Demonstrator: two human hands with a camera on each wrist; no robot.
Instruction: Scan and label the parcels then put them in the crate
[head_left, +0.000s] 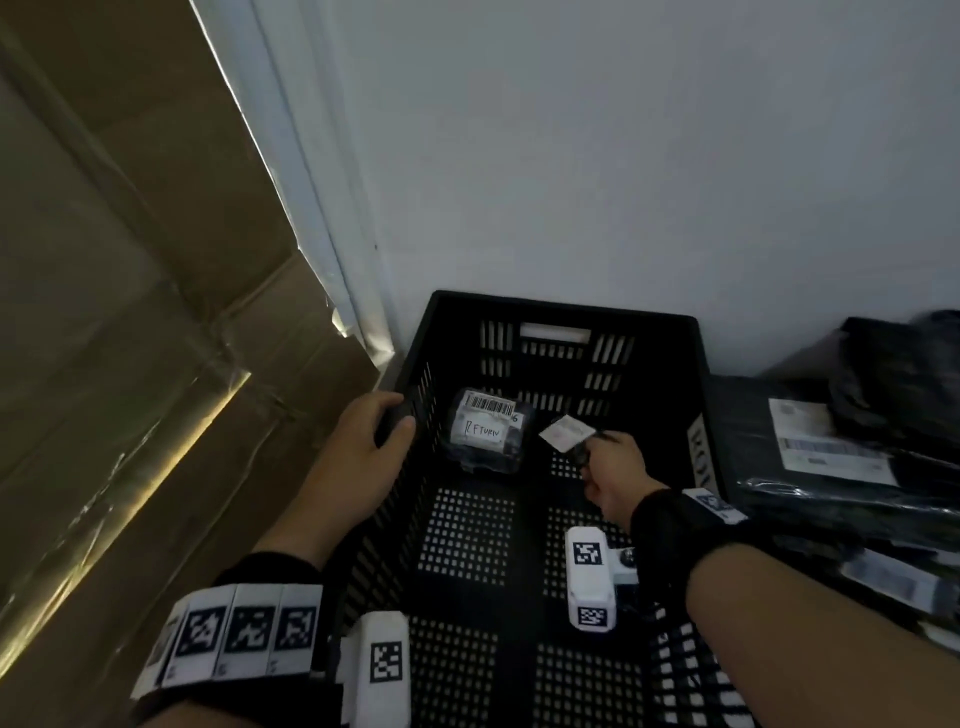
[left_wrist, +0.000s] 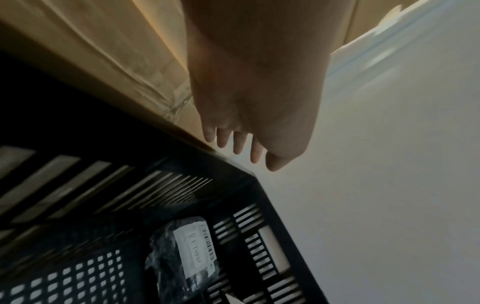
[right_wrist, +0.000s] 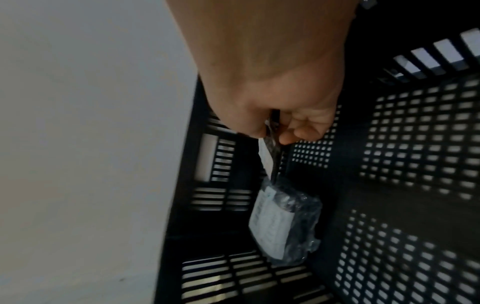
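Note:
A black slatted crate (head_left: 561, 312) stands against the wall. On its floor at the far end lies a black plastic-wrapped parcel (head_left: 485, 436) with a barcode label, also seen in the wrist views (left_wrist: 187, 253) (right_wrist: 283, 224). My right hand (head_left: 592, 452) is down inside the crate and pinches the edge of a small black parcel (head_left: 566, 434) with a white label, to the right of the lying one. From the wrist, my right hand (right_wrist: 272, 135) holds this held parcel (right_wrist: 271, 158) hanging just above the lying one. My left hand (head_left: 400, 413) is at the crate's left rim, fingers (left_wrist: 241, 144) fairly straight, holding nothing.
A large taped cardboard box (head_left: 130, 338) fills the left side, close to the crate. A white wall (head_left: 623, 156) rises behind. To the right of the crate lies a pile of black labelled parcels (head_left: 831, 452).

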